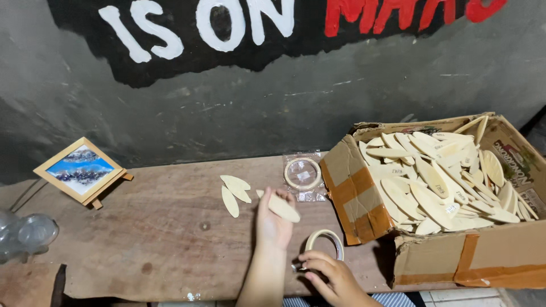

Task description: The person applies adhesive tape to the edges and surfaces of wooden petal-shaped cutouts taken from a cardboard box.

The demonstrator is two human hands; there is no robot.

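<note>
Nearest the camera, the person's right hand (333, 277) pinches a roll of pale tape (325, 243) at its lower rim, fingers closed on it just above the wooden tabletop (165, 239). Up from it, the left hand (272, 219) is clamped on 1 leaf-shaped wooden piece (282, 207), held flat over the table beside the roll.

By size, the dark painted wall (273, 108) comes first, then the tabletop, then the torn cardboard box (483, 256) at the right, heaped with many more of the same pale oval pieces (438, 176). Smaller still is a framed blue-and-white picture (79, 169) on a little easel at the left, then clear glass jars (28, 233) at the left edge, a second tape roll in a clear wrapper (302, 173) just beside the box, and 3 loose wooden pieces (234, 190) lying together near the middle.

Judging from this layout, the work looks barely begun: only 3 pieces lie out, 1 is in hand, and the box remains nearly full.
</note>
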